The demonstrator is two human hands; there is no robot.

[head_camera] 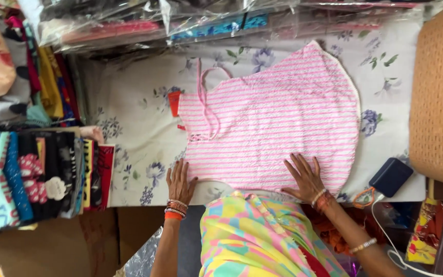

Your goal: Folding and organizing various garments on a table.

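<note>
A pink and white striped dress point(278, 118) with thin shoulder straps lies spread flat on a floral sheet point(129, 113). A red tag point(174, 102) hangs at its neck end. My left hand point(179, 180) rests flat on the sheet at the dress's near edge by the top part, fingers apart, holding nothing. My right hand point(304, 177) presses flat on the skirt part near the hem, fingers spread. Both wrists wear bangles.
Stacks of folded clothes point(37, 169) line the left side. Plastic-wrapped garments point(180, 20) lie along the far edge. A woven wicker piece point(439, 97) stands at the right. A dark blue power bank point(390, 177) with a white cable sits near my right hand.
</note>
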